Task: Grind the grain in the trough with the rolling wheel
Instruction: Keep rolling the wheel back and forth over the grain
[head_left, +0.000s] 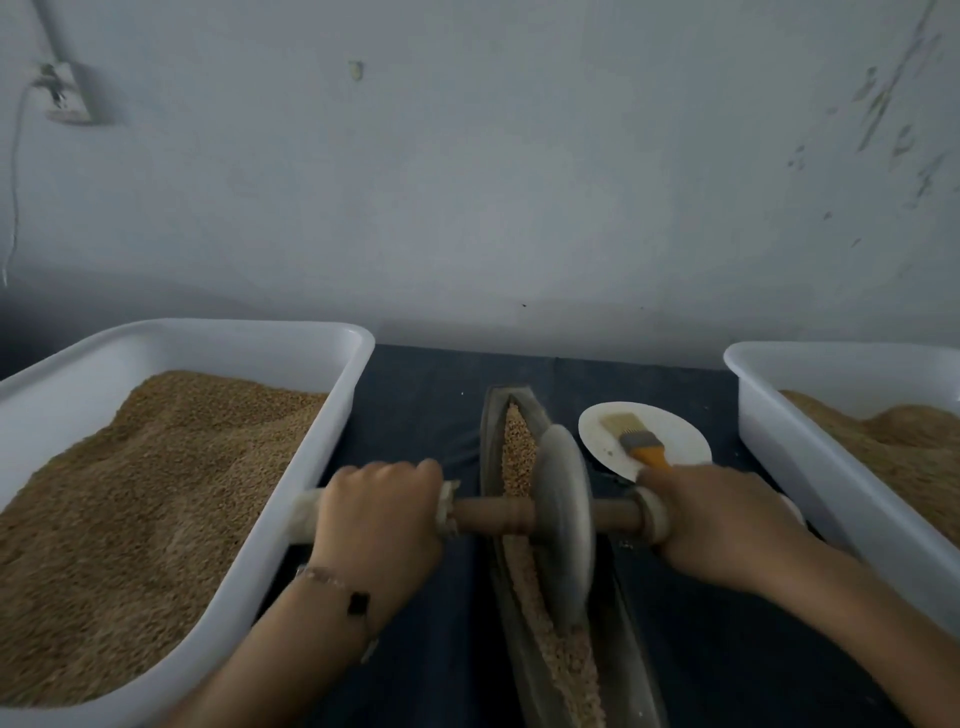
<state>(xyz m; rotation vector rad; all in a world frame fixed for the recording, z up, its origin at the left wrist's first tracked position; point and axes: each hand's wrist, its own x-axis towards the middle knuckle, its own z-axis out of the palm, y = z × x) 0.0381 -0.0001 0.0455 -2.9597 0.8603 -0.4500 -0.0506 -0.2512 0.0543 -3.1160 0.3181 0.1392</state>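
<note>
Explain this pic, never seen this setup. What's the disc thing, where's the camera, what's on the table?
There is no robot here. A person wears one camera on the head, looking forward and down at their own hands. The left hand and right hand each grip one end of a wooden axle that runs through a heavy rolling wheel. The wheel sits in a narrow, boat-shaped trough holding grain. On the dark cloth stand two white tubs of grain, one left and one right. Behind the right hand lies a white plate with a brush on it.
</note>
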